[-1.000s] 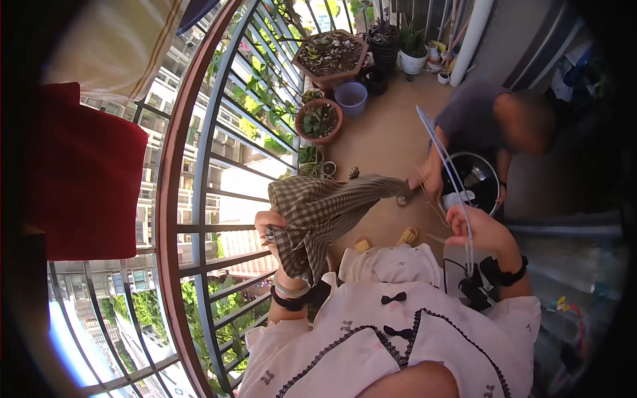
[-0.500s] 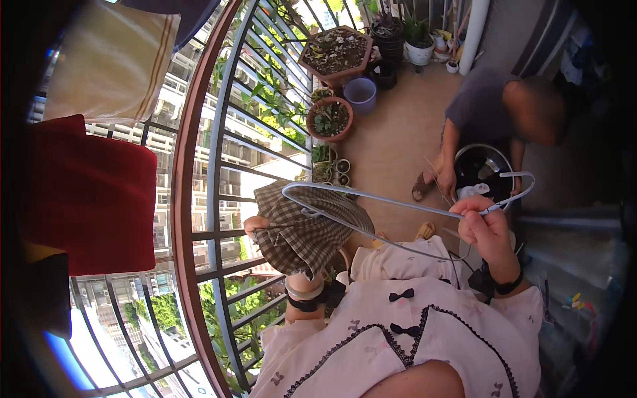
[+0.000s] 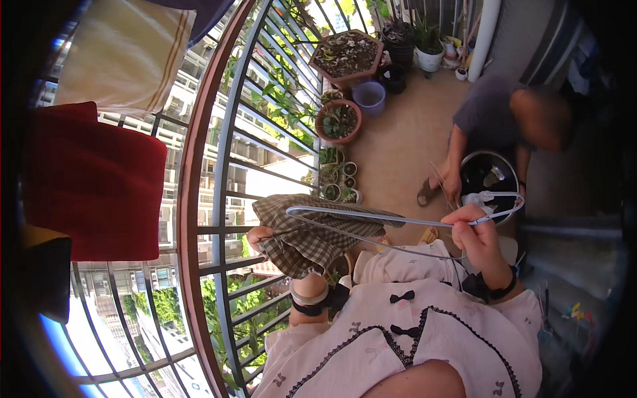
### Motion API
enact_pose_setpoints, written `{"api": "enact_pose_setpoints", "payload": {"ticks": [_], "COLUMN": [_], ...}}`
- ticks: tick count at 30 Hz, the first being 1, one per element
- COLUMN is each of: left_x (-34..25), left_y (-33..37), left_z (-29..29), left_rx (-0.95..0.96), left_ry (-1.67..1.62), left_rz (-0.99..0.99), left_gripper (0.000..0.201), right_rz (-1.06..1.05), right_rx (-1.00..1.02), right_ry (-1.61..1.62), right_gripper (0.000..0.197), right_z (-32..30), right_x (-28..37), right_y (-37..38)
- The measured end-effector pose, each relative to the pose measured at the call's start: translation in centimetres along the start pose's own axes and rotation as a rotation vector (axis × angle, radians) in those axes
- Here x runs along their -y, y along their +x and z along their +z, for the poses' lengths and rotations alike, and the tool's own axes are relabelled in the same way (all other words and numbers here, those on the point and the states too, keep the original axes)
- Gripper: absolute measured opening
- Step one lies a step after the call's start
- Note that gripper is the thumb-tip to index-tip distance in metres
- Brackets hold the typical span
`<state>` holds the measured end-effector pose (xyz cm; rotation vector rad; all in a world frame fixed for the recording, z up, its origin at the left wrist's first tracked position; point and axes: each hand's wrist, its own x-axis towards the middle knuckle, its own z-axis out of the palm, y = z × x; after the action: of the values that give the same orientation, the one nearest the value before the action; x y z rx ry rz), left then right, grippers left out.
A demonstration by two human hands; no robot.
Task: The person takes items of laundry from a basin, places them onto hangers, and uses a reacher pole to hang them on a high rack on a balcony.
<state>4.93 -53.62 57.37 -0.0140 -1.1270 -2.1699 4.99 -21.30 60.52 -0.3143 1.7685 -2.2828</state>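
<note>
My left hand [image 3: 259,237] is closed on the edge of a brown-and-cream checked cloth garment [image 3: 302,242], which hangs bunched and folded in front of me. What kind of garment it is cannot be told. In my right hand [image 3: 475,236], thumb and fingers pinch a light-blue clothes hanger [image 3: 378,216] near its hook. The hook curls away to the right, past my fingers. The hanger's long body stretches left across the garment, its far end lying over the cloth in this view. Whether hanger and cloth touch is unclear.
Railing [image 3: 191,219] runs along my left, with a red cloth [image 3: 113,186] and a cream towel [image 3: 126,56] hanging outside it. Potted plants, including a terracotta pot [image 3: 340,121], line the far railing. At right, a crouching person [image 3: 491,109] has hands by a metal basin [image 3: 472,174].
The hanger has tipped, so its loop looks narrower, and its left end now overlaps the checked garment more. The garment has shifted and spreads farther right under the hanger. Both hands keep their holds.
</note>
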Motion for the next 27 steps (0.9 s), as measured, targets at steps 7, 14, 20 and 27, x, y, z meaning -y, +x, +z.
{"api": "enact_pose_setpoints", "payload": {"ticks": [7,14,20,27], "left_x": [0.7,-0.9,-1.1,0.1], "left_y": [-1.1,0.4,0.6,0.5], "left_z": [5.0,6.5,6.7,5.5], "left_rx": [0.017,0.353,0.413,0.301], "left_ry": [0.364,0.669,0.546,0.647], "left_rz": [0.212,0.041,-0.205,-0.152], "left_gripper": [0.015,0.044,0.051,0.035], "right_rz": [-0.232,-0.301,-0.326,-0.359], "right_rx": [-0.037,-0.171,-0.256,-0.028], "right_ry": [-0.152,0.262,0.489,0.49], "right_gripper": [0.014,0.027,0.03,0.033], "right_z": [-0.4,-1.6,-1.4,3.7], "right_x": [0.4,1.4,4.4,4.9], "right_y": [-1.2,-0.1,2.8,5.8]}}
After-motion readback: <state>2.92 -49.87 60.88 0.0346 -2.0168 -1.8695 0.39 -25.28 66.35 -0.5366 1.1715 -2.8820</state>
